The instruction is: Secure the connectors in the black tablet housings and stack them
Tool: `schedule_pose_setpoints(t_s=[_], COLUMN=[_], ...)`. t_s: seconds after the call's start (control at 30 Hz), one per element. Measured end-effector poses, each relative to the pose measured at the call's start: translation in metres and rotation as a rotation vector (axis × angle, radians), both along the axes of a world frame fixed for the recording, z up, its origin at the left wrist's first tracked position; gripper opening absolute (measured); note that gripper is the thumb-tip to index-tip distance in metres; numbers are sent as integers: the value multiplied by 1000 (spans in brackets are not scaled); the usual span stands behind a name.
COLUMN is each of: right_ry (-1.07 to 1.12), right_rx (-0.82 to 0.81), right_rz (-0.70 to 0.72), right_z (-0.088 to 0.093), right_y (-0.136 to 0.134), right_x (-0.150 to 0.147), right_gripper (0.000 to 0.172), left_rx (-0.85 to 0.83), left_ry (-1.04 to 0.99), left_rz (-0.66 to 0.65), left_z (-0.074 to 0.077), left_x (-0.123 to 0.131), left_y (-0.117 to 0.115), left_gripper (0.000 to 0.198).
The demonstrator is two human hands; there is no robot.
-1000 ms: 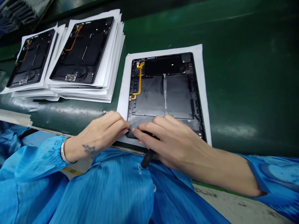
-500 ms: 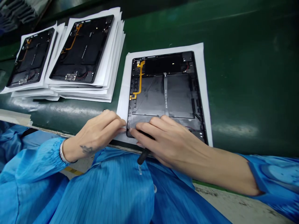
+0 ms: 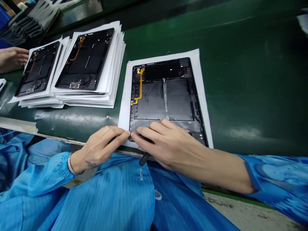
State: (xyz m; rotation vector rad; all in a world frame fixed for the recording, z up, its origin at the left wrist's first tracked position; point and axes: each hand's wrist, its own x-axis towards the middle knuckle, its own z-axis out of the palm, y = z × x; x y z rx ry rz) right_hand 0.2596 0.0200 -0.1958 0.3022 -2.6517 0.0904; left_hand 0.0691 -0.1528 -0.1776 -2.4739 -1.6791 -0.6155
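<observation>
An opened tablet housing (image 3: 151,99) lies on a white sheet (image 3: 124,106) in front of me, its batteries and an orange flex cable (image 3: 141,85) exposed. My left hand (image 3: 102,146) has thumb and fingertips pressed together at the housing's near left corner; whatever they pinch is too small to make out. My right hand (image 3: 166,141) rests over the near edge, curled around a black-handled tool (image 3: 144,158), whose handle end sticks out below the palm. The tool's tip is hidden. The right index finger and thumb reach toward the same corner, close to the left fingertips.
On the left, two stacks of tablet housings (image 3: 90,61) (image 3: 39,69) sit between white sheets on the green bench (image 3: 240,96). Another person's hand (image 3: 13,58) is beside the farther stack. A small bit (image 3: 107,116) lies near the bench edge.
My left fingertips have come in to the housing's corner, and my right fingers have shifted slightly toward them. Another person's hand has appeared at the far left. The view has turned a little.
</observation>
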Motion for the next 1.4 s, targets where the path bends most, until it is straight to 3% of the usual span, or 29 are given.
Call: schedule_pose_setpoints(t_s=[0.37,0.6,0.77,0.93,1.13,1.23,1.4], right_ry=[-18,-22,-5,-9,-10,-49,-100], right_rx=[-22,-160,-218,-90,-188,-257,-264], right_rz=[21,28,-8,-45,-147,-137,-117], right_z=[-4,2,15,25,25,21,20], right_y=[0,3,9,11,1,-4,-9], right_x=[2,5,2,10,28,25,13], right_gripper=[27,24,61,39,44,40,42], left_rx=[-2,34,-35,8,36,87,11], left_ry=[39,268,22,-4,-23,-19,-53], left_rz=[-9,-100,52,128,34,-10,-34], left_z=[4,13,4,-2,-7,-13,-22], left_x=[-1,0,-5,-7,-3,-1,-5], left_y=[3,6,2,0,4,3,-2], left_gripper=[30,30,32,37,32,27,33])
